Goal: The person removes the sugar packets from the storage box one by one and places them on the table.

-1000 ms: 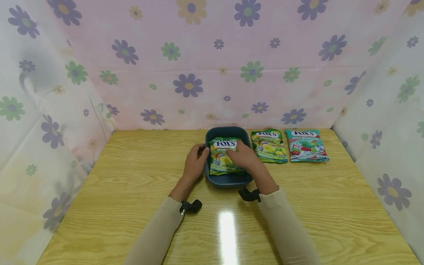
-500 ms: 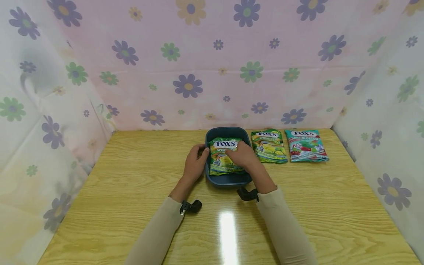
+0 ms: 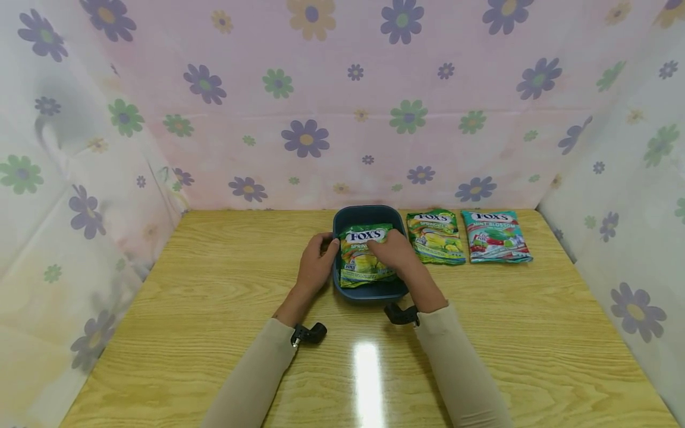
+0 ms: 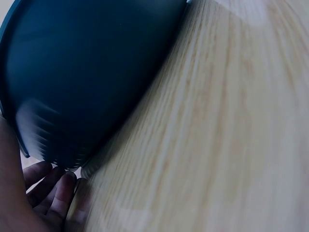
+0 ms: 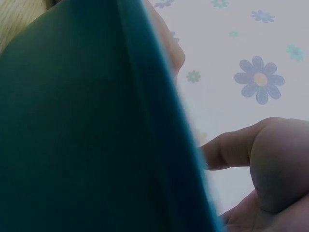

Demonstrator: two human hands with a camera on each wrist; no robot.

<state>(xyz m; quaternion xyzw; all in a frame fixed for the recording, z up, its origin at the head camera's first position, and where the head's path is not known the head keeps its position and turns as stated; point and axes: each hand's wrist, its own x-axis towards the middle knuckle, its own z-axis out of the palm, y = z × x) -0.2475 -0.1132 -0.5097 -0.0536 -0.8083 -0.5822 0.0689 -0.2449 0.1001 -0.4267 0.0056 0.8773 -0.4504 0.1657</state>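
A dark blue plastic bin point(image 3: 374, 292) stands on the table, with a green and yellow bag of Fox's candy point(image 3: 363, 264) lying in it. My left hand point(image 3: 316, 264) holds the bin's left wall, thumb at the rim and fingers against the outside; the left wrist view shows those fingers point(image 4: 60, 193) curled at the wall. My right hand point(image 3: 398, 252) reaches over the right rim and pinches the bag's right side, its thumb on top. Its other fingers are hidden in the head view. In the right wrist view, the bin's wall point(image 5: 82, 125) hides the bag.
Right of the bin lies another green Fox's candy bag point(image 3: 436, 238). Beside it is a teal and red Mint Blossom bag point(image 3: 496, 238). Flowered cloth point(image 3: 305, 107) rises behind the wooden table point(image 3: 225, 261) and along both sides.
The candy bag in the bin has tilted slightly, its lower left corner shifting toward me. Both hands stay almost where they were, and the bin has not visibly moved.
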